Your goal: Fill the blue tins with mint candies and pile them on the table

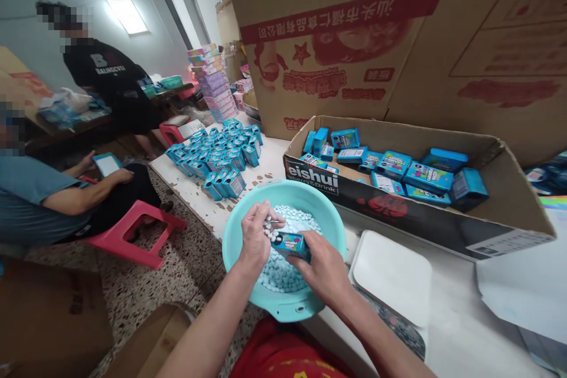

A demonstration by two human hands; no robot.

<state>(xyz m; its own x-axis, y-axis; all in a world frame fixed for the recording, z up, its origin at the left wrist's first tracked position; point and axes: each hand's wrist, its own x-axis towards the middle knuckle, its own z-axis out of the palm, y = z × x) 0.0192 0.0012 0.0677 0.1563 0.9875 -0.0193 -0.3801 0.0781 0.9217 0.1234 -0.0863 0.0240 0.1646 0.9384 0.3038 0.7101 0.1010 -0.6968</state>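
Clamping tin [289,244] in right hand [322,261], over basin [231,242], at six o'clock in view. Holding candies [267,228] in curled left hand [256,235], at tin's nine o'clock end.

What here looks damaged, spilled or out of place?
The white table has brown patches beside the blue boxes, as if its surface had worn away. The big carton shows its print upside down. No spill shows: the visible candies are in the basin or at the left hand.
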